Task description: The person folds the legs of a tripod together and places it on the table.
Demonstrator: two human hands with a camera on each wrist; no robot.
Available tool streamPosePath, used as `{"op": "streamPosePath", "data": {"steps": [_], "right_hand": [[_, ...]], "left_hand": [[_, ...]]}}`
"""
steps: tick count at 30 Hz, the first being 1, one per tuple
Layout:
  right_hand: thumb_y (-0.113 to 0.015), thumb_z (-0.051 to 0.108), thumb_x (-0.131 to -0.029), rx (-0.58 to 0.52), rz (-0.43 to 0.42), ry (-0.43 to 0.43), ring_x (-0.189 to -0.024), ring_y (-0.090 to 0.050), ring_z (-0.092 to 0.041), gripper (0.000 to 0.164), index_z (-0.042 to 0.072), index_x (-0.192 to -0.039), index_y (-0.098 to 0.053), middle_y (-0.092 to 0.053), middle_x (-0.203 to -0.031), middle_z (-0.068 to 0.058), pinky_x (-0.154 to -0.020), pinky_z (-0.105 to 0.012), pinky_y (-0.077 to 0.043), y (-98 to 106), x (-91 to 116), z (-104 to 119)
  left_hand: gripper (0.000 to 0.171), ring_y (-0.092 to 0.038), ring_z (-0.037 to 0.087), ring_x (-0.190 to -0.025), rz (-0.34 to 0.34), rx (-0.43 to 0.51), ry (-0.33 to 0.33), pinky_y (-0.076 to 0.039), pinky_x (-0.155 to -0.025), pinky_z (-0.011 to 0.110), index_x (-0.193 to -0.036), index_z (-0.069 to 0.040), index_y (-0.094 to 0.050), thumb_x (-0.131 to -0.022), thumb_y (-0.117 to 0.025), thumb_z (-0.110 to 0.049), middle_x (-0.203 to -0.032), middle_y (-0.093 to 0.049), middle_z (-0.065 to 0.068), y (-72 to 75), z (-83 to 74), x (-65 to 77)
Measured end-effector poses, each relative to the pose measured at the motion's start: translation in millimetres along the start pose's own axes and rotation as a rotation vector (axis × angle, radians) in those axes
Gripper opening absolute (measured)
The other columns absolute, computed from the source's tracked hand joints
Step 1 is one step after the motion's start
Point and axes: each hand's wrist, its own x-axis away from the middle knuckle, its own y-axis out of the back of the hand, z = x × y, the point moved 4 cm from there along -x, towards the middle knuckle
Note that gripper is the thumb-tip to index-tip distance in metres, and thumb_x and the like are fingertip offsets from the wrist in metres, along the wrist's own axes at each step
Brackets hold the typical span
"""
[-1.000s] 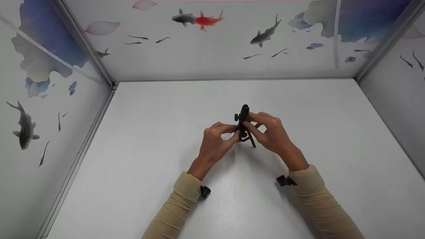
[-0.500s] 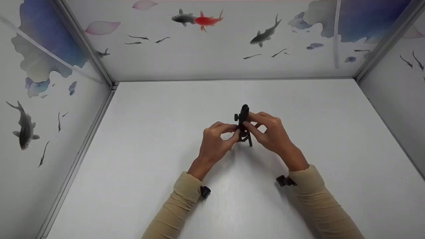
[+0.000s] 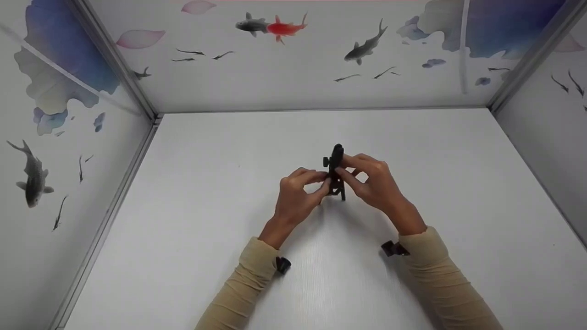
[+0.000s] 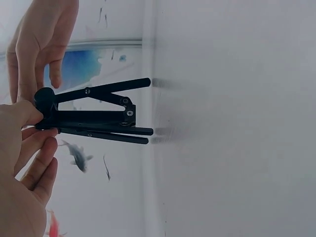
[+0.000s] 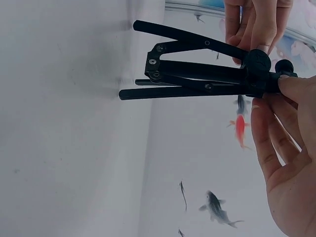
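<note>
A small black tripod [image 3: 338,156] stands upright between the two hands near the middle of the table, its head pointing up. The left hand [image 3: 298,190] pinches its upper body from the left with thumb and fingertips. From the right, the right hand [image 3: 376,183] holds the tripod just below the head. In the left wrist view the three tripod legs [image 4: 118,86] are slightly spread, with hinged braces joining them to a centre column. The right wrist view shows a round knob [image 5: 257,61] at the top of the legs, and the leg tips are close to the white tabletop.
The white table [image 3: 206,151] is bounded by a back wall [image 3: 293,87] and side walls printed with fish. Small black cameras [image 3: 283,265] sit at both beige sleeve cuffs, near the table surface.
The tripod's near right leg has swung inward to the left, and now hangs nearly straight down. Both hands keep their places and grip.
</note>
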Motion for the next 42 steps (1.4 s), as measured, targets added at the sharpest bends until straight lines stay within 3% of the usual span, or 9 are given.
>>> {"op": "streamPosePath", "data": {"steps": [7, 12, 18, 22, 28, 30, 33, 37, 42], "right_hand": [[-0.077, 0.005, -0.1, 0.006, 0.008, -0.004, -0.099, -0.078, -0.02, 0.036, 0.01, -0.135, -0.077, -0.083, -0.111, -0.007, -0.079, -0.023, -0.063, -2, -1, 0], [-0.077, 0.009, -0.101, 0.009, 0.026, -0.02, -0.101, -0.078, -0.018, 0.035, 0.012, -0.136, -0.076, -0.083, -0.114, -0.005, -0.082, -0.02, -0.061, -2, -2, 0], [-0.077, 0.011, -0.101, 0.025, 0.038, -0.023, -0.102, -0.078, -0.016, 0.034, 0.014, -0.135, -0.077, -0.083, -0.115, -0.002, -0.082, -0.022, -0.062, -1, -2, 0], [-0.073, 0.013, -0.105, 0.015, 0.046, -0.033, -0.107, -0.077, -0.016, 0.031, 0.013, -0.136, -0.076, -0.083, -0.118, -0.001, -0.081, -0.025, -0.063, 0, -2, -2], [-0.06, 0.008, -0.106, 0.103, 0.042, -0.15, -0.095, -0.071, -0.014, 0.034, 0.017, -0.134, -0.077, -0.083, -0.12, 0.002, -0.07, -0.03, -0.055, 5, 3, -7], [-0.058, 0.004, -0.102, 0.142, 0.098, -0.215, -0.091, -0.068, -0.017, 0.038, 0.019, -0.131, -0.078, -0.083, -0.118, 0.003, -0.072, -0.034, -0.051, 6, 4, -10], [-0.056, 0.001, -0.094, 0.179, 0.252, -0.313, -0.089, -0.064, -0.018, 0.046, 0.022, -0.128, -0.079, -0.082, -0.118, 0.006, -0.076, -0.038, -0.047, 4, 7, -16], [-0.065, 0.012, -0.093, 0.179, 0.456, -0.412, -0.089, -0.064, -0.017, 0.041, 0.028, -0.127, -0.079, -0.082, -0.117, 0.01, -0.076, -0.038, -0.047, -1, 13, -21], [-0.076, 0.024, -0.1, 0.165, 0.506, -0.387, -0.081, -0.063, -0.016, 0.026, 0.024, -0.126, -0.081, -0.083, -0.105, 0.007, -0.067, -0.034, -0.046, -10, 15, -20]], "left_hand": [[0.014, -0.078, 0.011, -0.096, 0.002, 0.014, -0.007, -0.064, -0.088, 0.027, -0.109, -0.009, -0.085, -0.098, -0.081, -0.015, -0.099, -0.085, 0.001, 1.5, 2.4, -0.7], [0.015, -0.081, 0.01, -0.096, 0.04, 0.051, 0.009, -0.064, -0.089, 0.027, -0.111, -0.009, -0.085, -0.098, -0.081, -0.016, -0.101, -0.085, 0.002, 4.2, 6.0, -2.5], [0.018, -0.081, 0.01, -0.099, 0.143, 0.108, 0.06, -0.064, -0.092, 0.031, -0.115, -0.01, -0.084, -0.099, -0.082, -0.019, -0.105, -0.085, 0.001, 8.6, 12.9, -5.0], [0.017, -0.082, 0.01, -0.1, 0.25, 0.109, 0.079, -0.063, -0.096, 0.032, -0.114, -0.01, -0.084, -0.098, -0.083, -0.015, -0.106, -0.085, 0.002, 9.9, 17.5, -5.7], [0.018, -0.082, 0.009, -0.099, 0.373, 0.095, 0.076, -0.061, -0.1, 0.032, -0.114, -0.009, -0.084, -0.097, -0.082, -0.009, -0.107, -0.085, 0.001, 7.2, 22.0, -4.9], [0.018, -0.082, 0.01, -0.099, 0.385, 0.088, 0.073, -0.061, -0.1, 0.032, -0.114, -0.01, -0.084, -0.097, -0.082, -0.009, -0.107, -0.085, 0.0, 6.9, 22.6, -4.8], [0.018, -0.081, 0.011, -0.1, 0.41, 0.081, 0.073, -0.061, -0.099, 0.033, -0.114, -0.01, -0.085, -0.097, -0.082, -0.008, -0.108, -0.085, 0.0, 5.5, 24.3, -3.4], [0.018, -0.081, 0.014, -0.102, 0.435, 0.069, 0.078, -0.061, -0.1, 0.036, -0.115, -0.008, -0.084, -0.097, -0.081, -0.007, -0.109, -0.085, 0.002, 3.9, 26.4, -0.8], [0.017, -0.081, 0.015, -0.104, 0.436, 0.04, 0.068, -0.06, -0.101, 0.039, -0.114, -0.009, -0.084, -0.098, -0.081, -0.009, -0.108, -0.085, 0.002, 2.6, 25.6, -1.0]]}}
